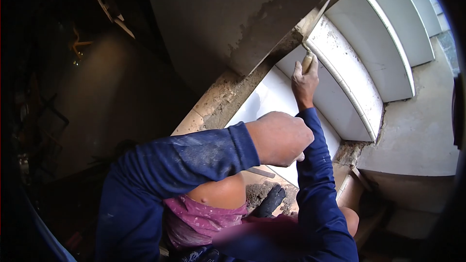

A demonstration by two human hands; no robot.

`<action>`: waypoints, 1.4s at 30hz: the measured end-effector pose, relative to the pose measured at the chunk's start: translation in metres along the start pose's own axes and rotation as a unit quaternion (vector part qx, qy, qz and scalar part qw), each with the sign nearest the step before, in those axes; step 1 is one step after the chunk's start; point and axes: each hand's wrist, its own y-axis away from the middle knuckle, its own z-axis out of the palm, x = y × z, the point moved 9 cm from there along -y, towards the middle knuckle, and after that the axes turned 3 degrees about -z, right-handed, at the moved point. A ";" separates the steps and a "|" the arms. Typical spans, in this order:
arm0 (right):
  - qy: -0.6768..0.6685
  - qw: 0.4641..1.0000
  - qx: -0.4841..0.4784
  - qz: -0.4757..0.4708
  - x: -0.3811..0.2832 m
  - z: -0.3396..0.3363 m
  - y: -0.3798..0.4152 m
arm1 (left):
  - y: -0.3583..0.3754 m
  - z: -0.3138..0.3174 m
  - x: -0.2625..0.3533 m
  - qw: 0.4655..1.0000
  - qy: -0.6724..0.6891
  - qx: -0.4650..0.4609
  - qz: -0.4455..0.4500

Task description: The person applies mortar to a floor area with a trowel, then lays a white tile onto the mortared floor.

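My right hand (pixel 305 83) is stretched forward, its fingers wrapped round the handle of a pointing trowel (pixel 317 21). The trowel's narrow blade lies along the rough mortar joint (pixel 302 28) between the dark wall and the end of a white tiled step (pixel 347 63). Closer to me, my left hand (pixel 280 138) is closed in a fist against my right sleeve (pixel 311 153). Its fingertips are mostly hidden, so whether it grips the sleeve or something else does not show.
Curved white steps (pixel 376 31) rise at the upper right beside a plastered surface (pixel 412 131). A grey wall (pixel 208 19) with a damp, rough patch stands to the left. Mortar (pixel 257 194) and a dark object (pixel 271 201) lie by my legs. The left side is very dark.
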 end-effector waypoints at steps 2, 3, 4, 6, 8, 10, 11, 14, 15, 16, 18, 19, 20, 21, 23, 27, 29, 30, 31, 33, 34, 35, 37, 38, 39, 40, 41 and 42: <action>0.009 0.999 -0.019 0.031 0.005 0.005 0.000 | 0.002 0.001 -0.001 1.000 0.002 -0.007 -0.008; 0.009 1.000 -0.018 0.019 0.005 0.008 0.000 | 0.004 0.001 -0.002 1.000 0.000 -0.003 -0.007; 0.004 1.000 -0.005 -0.002 0.001 0.007 -0.003 | 0.003 -0.001 -0.002 1.000 -0.003 0.004 -0.008; -0.003 0.999 0.016 -0.040 -0.006 0.008 -0.002 | 0.002 0.000 -0.006 1.000 -0.001 -0.010 -0.023; 0.011 1.000 -0.005 -0.014 0.000 0.009 -0.004 | 0.002 0.002 -0.006 0.999 -0.002 -0.022 -0.030; 0.004 1.000 -0.026 0.014 0.005 0.010 -0.006 | 0.001 0.002 -0.007 0.999 -0.008 -0.024 -0.032; 0.013 1.000 -0.011 -0.006 0.001 0.009 -0.007 | 0.001 0.000 -0.007 0.999 -0.007 -0.017 -0.029; 0.041 0.999 0.007 -0.029 0.001 0.005 -0.002 | 0.001 0.002 -0.005 1.000 -0.004 -0.015 -0.024; 0.049 0.999 -0.002 -0.020 0.004 0.007 -0.004 | 0.000 0.003 -0.005 0.999 -0.008 -0.021 -0.026; 0.057 0.998 -0.011 -0.012 0.003 0.008 -0.007 | -0.001 0.004 -0.006 0.999 -0.012 -0.025 -0.030; 0.047 0.998 0.011 -0.031 -0.006 0.004 -0.006 | -0.002 0.002 -0.005 1.000 -0.009 -0.009 -0.017; 0.043 0.998 0.022 -0.039 -0.009 0.001 -0.003 | -0.001 0.002 -0.004 1.000 -0.005 -0.002 -0.010; 0.050 0.999 0.001 -0.019 -0.003 0.003 -0.002 | -0.001 0.003 -0.005 1.000 -0.001 -0.005 -0.018; 0.056 0.998 -0.018 -0.001 0.002 0.005 -0.003 | 0.000 0.001 -0.006 1.000 0.000 -0.006 -0.026; 0.048 0.999 -0.022 -0.006 0.002 0.006 -0.007 | 0.000 -0.004 -0.008 0.999 0.000 -0.005 -0.036; 0.002 1.000 -0.016 -0.015 0.015 0.009 0.001 | 0.000 -0.028 -0.013 0.993 -0.003 0.110 -0.034; -0.019 0.999 -0.031 0.011 0.028 0.014 -0.002 | 0.000 -0.076 -0.020 0.956 -0.043 0.290 -0.015; -0.009 1.000 -0.014 -0.025 0.025 0.011 -0.005 | 0.001 -0.110 -0.024 0.910 -0.076 0.407 -0.004; 0.001 0.998 0.002 -0.062 0.015 0.007 -0.005 | 0.008 -0.141 -0.023 0.859 -0.073 0.505 0.034; -0.015 0.999 -0.032 0.036 0.006 0.001 -0.006 | 0.010 -0.202 -0.021 0.660 -0.183 0.726 0.066; -0.013 0.999 -0.030 0.033 0.005 -0.001 -0.004 | 0.005 -0.210 -0.017 0.606 -0.227 0.757 0.091; -0.011 0.999 -0.028 0.028 0.005 -0.002 -0.005 | 0.001 -0.217 -0.013 0.545 -0.269 0.786 0.110; -0.030 0.998 0.021 -0.049 -0.010 -0.007 -0.008 | -0.021 -0.227 -0.020 0.571 -0.274 0.757 0.163; -0.021 0.999 0.000 -0.024 -0.005 -0.001 -0.007 | -0.030 -0.228 -0.030 0.606 -0.257 0.731 0.181; -0.011 1.000 -0.019 0.002 0.001 0.003 -0.005 | -0.035 -0.226 -0.042 0.632 -0.241 0.711 0.191; -0.002 0.999 -0.037 0.027 0.003 0.007 -0.004 | -0.037 -0.225 -0.045 0.643 -0.237 0.701 0.195; -0.001 0.999 -0.022 0.025 0.007 0.008 -0.003 | -0.037 -0.224 -0.048 0.650 -0.231 0.695 0.201; -0.013 1.000 0.004 0.007 0.005 0.006 -0.004 | -0.038 -0.223 -0.050 0.657 -0.228 0.689 0.205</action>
